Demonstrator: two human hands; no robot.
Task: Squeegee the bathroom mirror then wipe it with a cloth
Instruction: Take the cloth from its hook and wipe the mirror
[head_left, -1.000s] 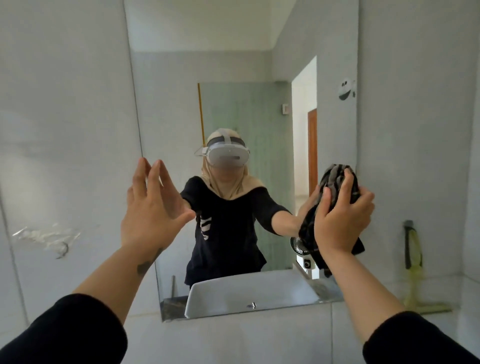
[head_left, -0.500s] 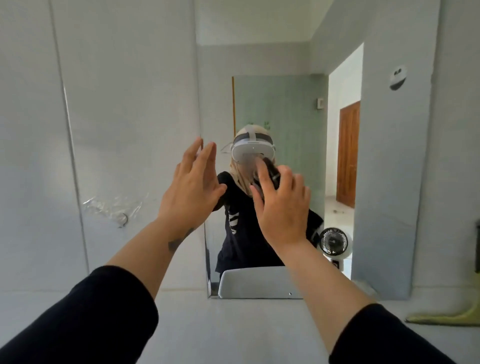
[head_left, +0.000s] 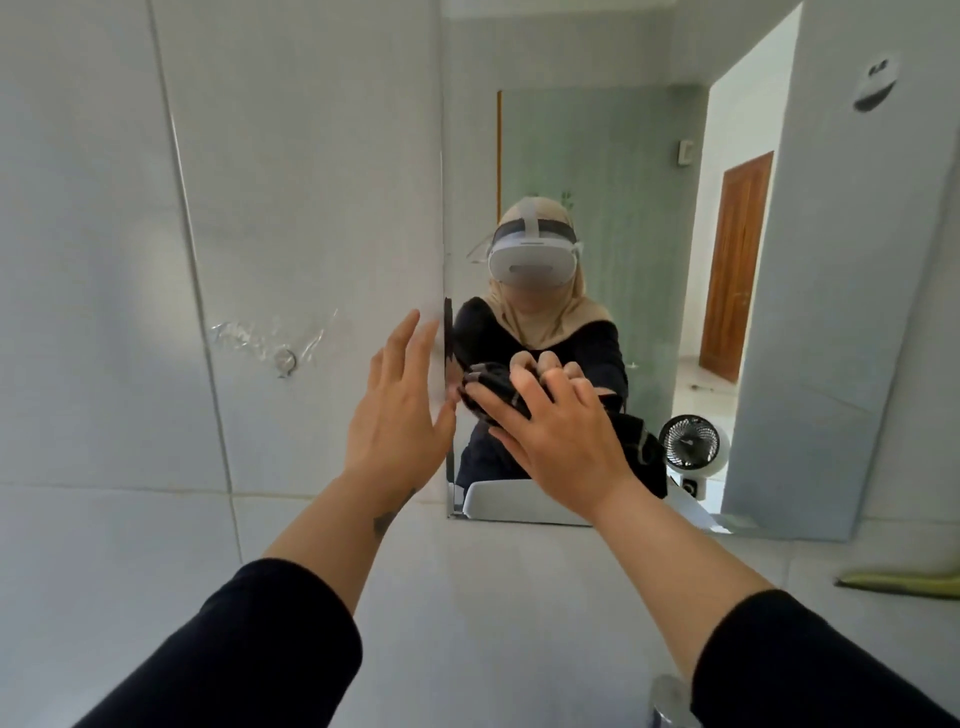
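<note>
The left hand (head_left: 397, 415) is held flat and open against the tiled wall (head_left: 260, 208) at the mirror's (head_left: 597, 156) left edge, nothing gripped. Just right, a dark cloth (head_left: 493, 387) is pressed onto the lower glass under the right hand (head_left: 558, 436), fingers spread. A yellow-green squeegee (head_left: 904, 583) is seen at far right.

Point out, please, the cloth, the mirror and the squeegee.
cloth (head_left: 491, 387): head view, dark bunched fabric above the thumb.
mirror (head_left: 831, 364): head view, bare glass at right.
squeegee (head_left: 904, 583): head view, yellow-green part at frame edge.
</note>
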